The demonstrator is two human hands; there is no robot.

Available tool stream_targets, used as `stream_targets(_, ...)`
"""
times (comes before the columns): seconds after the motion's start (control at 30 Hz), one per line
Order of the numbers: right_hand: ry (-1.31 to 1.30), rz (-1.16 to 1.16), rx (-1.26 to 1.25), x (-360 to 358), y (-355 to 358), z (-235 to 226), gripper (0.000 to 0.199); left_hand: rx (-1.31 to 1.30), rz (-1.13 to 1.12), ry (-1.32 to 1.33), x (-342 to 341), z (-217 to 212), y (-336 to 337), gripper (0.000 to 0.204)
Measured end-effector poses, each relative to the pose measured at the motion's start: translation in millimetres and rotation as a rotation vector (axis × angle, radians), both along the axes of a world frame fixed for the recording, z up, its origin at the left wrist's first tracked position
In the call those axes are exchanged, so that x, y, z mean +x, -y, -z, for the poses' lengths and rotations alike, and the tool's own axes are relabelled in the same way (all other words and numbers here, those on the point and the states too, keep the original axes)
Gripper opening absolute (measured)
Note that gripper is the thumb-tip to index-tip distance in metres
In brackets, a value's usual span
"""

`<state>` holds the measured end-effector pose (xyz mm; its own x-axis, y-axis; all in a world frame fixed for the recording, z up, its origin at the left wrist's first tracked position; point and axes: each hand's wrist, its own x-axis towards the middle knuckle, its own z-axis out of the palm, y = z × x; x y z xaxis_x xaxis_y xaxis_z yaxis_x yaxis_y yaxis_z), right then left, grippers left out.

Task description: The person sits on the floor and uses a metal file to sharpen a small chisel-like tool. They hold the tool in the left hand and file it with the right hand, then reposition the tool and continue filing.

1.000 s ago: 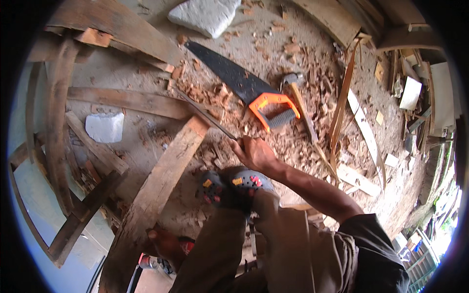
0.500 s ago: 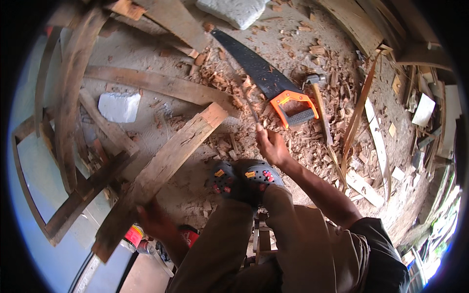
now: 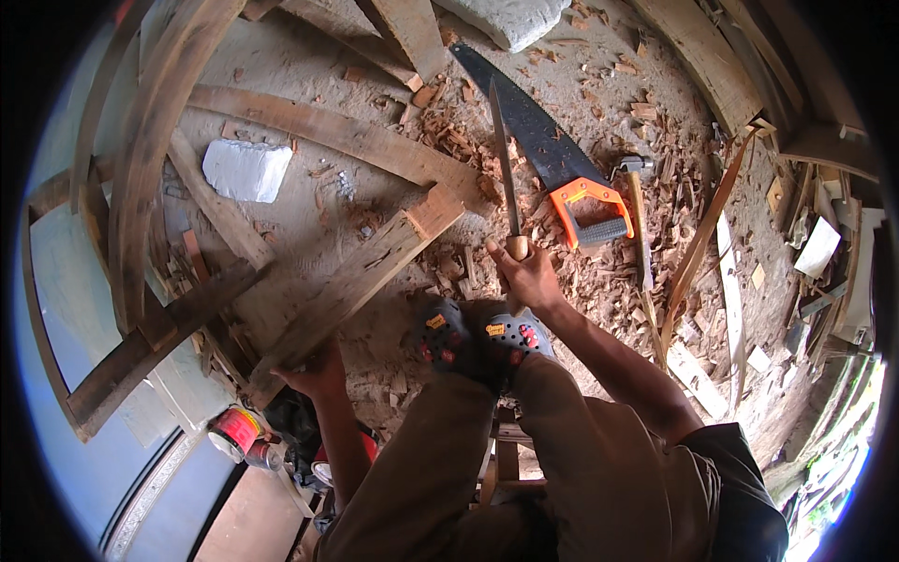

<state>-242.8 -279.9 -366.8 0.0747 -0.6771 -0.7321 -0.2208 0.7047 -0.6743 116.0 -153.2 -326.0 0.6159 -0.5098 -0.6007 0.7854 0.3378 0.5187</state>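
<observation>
My right hand point(image 3: 530, 277) is closed around the wooden handle of a long narrow blade point(image 3: 504, 155). The blade points away from me, above a heap of wood chips. My left hand point(image 3: 316, 371) grips the near end of a rough plank point(image 3: 367, 272), which runs diagonally up toward the right. The plank's far end point(image 3: 435, 210) rests by the chips, just left of the blade. My feet, in dark clogs point(image 3: 479, 337), stand between my two hands.
A handsaw with an orange handle point(image 3: 588, 212) and a hammer point(image 3: 638, 211) lie on the chips to the right. Curved timbers point(image 3: 140, 159), a long board point(image 3: 337, 136), two pale blocks point(image 3: 245, 170) and a red can point(image 3: 234, 431) surround the spot.
My right hand has swung the blade from pointing left to pointing straight away from me. My left hand has come into view, gripping the plank's near end.
</observation>
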Motion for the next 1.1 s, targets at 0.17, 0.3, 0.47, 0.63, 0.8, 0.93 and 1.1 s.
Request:
stream_targets(0.17,0.034,0.126,-0.004,29.2,-2.5,5.9,0.04,0.006,-0.058,-0.091,7.2,35.6,-21.0,0.086)
stream_targets(0.3,0.164,0.392,0.038,45.8,3.5,11.8,0.037,0.101,-0.105,-0.096,-24.8,34.1,4.2,0.091)
stream_targets(0.47,0.722,0.649,0.073,60.9,-7.0,0.1,0.031,0.141,-0.117,0.036,-29.1,30.8,-16.3,0.085)
stream_targets(0.63,1.167,0.591,0.052,41.4,-6.7,-39.0,0.024,0.011,-0.241,-0.015,-19.4,68.3,-32.3,0.081)
stream_targets(0.8,1.235,0.371,-0.199,15.3,12.7,-98.2,0.05,-0.582,0.061,-0.202,-36.3,72.2,-33.5,0.082)
stream_targets(0.93,1.247,0.261,-0.398,4.4,24.1,-172.7,0.051,-0.931,0.085,-0.76,-78.8,48.6,3.6,0.082)
stream_targets(1.1,1.11,-0.024,-0.607,1.6,34.2,-262.8,0.057,-0.65,0.513,-0.238,-119.3,-2.8,31.1,0.083)
